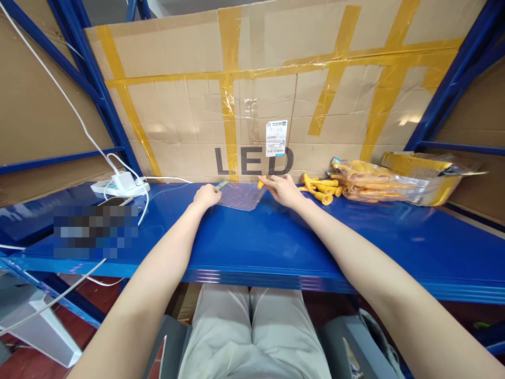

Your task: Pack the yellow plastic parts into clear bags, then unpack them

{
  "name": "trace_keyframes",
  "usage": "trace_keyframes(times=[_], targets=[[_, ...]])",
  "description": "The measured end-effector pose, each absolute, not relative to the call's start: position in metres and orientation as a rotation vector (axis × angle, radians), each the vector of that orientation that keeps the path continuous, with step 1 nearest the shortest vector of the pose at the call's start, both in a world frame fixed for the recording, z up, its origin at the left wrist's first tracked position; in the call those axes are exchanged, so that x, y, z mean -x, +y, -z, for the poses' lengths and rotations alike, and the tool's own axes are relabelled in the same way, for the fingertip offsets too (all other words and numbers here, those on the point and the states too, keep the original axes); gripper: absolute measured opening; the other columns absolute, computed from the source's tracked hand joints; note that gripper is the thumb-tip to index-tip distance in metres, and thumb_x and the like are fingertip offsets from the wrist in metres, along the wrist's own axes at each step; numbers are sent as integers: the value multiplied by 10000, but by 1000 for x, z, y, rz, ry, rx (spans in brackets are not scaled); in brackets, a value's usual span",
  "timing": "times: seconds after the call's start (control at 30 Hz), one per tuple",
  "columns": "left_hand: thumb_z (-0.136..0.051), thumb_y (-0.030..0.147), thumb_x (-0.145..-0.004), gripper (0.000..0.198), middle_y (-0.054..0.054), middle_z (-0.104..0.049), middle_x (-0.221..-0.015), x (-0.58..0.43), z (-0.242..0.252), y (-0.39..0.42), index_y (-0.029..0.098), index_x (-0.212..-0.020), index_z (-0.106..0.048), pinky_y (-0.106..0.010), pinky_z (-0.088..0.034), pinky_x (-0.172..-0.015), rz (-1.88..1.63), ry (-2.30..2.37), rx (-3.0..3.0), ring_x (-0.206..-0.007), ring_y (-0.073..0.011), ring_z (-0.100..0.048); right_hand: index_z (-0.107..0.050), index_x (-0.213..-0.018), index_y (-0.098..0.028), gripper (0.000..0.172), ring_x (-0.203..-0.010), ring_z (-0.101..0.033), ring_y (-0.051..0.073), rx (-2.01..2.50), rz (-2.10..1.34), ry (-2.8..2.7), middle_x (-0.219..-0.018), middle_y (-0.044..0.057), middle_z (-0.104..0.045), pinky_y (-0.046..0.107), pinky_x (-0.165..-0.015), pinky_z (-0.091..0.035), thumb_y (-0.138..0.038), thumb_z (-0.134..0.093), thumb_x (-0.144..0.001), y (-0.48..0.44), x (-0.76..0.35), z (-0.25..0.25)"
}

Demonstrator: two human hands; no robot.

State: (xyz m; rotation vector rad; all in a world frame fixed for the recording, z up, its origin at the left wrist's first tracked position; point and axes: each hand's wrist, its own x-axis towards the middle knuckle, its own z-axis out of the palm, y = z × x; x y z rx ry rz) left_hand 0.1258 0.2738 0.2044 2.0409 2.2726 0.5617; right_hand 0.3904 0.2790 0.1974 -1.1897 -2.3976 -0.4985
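Observation:
My left hand [207, 197] is closed on the left end of a clear plastic bag [242, 196], beside its coloured strip. The bag lies flat on the blue shelf top. At the bag's right edge, my right hand [283, 190] pinches a small yellow plastic piece [261, 182]; most of that piece is hidden by the fingers. Just right of this hand is a loose pile of yellow plastic pieces [321, 188] with flared, trumpet-like ends. Farther right lies a filled clear bag [374, 180] with more yellow pieces inside.
A cardboard box with yellow tape [440, 189] stands at the right end. On the left are a white power strip [122, 184] with cables and a blurred-out dark object [94, 223]. A large taped cardboard sheet [177, 121] closes off the back between blue posts.

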Motion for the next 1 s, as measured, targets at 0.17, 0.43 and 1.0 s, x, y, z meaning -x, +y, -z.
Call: trace_keyframes(times=[0.17,0.43,1.0], targets=[[-502,259,-798,257,-85,-733,-960,-128,-207,271,215,-886,-740,-307,-498,-798,-523,2300,-2016,-933,-264,-672,-526,-1346,-258,445,-937,-574,210,1275,365,-2568,-1033,99,-632,327,-788,-277,-175,-324,-958,276,-387,-198],[-571,270,-779,338,-105,-691,-1129,-128,-206,268,220,-1088,-696,-339,-501,-857,-461,2415,-1959,-1048,-295,-641,-551,-1322,-266,461,-1020,-568,246,1518,257,-2639,-1125,112,-603,349,-833,-329,-154,-322,-937,276,-393,-200],[-408,443,-880,543,-130,-483,-1414,-124,-201,273,225,-1371,-490,-588,-303,-1055,-40,2406,-1907,-1308,-362,-422,-625,-1220,-164,400,-1196,-511,305,1887,280,-2421,-1256,150,-591,412,-944,-397,-334,-505,-878,282,-410,-213]])
